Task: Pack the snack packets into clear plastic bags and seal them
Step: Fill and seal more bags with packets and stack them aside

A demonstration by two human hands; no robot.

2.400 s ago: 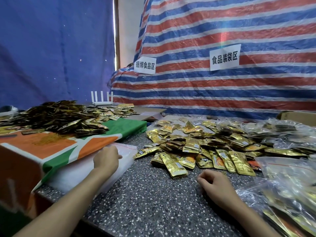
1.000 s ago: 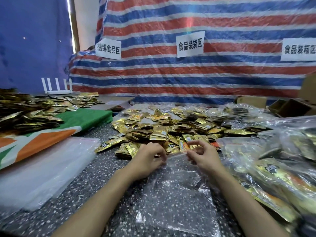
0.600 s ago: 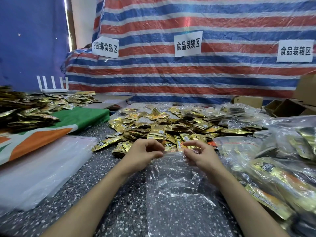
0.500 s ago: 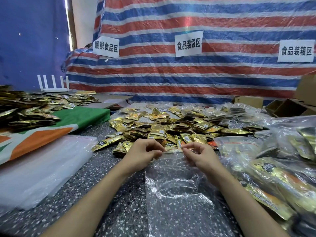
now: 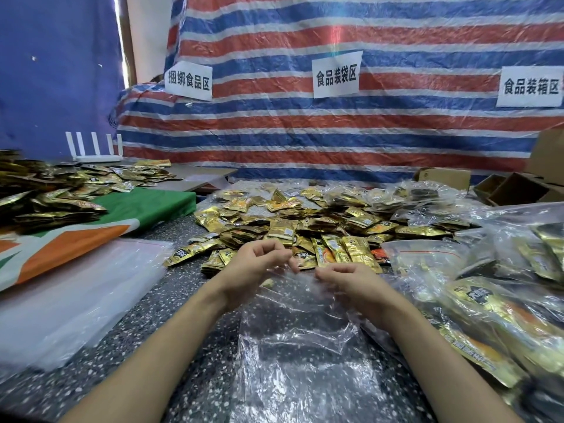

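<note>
An empty clear plastic bag lies crumpled on the speckled table in front of me. My left hand and my right hand both pinch its far edge between thumb and fingers, a short gap apart. Just beyond my fingers spreads a heap of gold snack packets. Filled clear bags of packets lie piled at my right.
A stack of flat empty bags sits at the left, beside an orange, white and green cloth bearing another packet pile. Cardboard boxes stand at the far right. A striped tarp with paper signs closes the back.
My left hand left the stack of bags and a clear bag came to lie in front of me. Both hands took hold of its far edge and have now drawn slightly apart.
</note>
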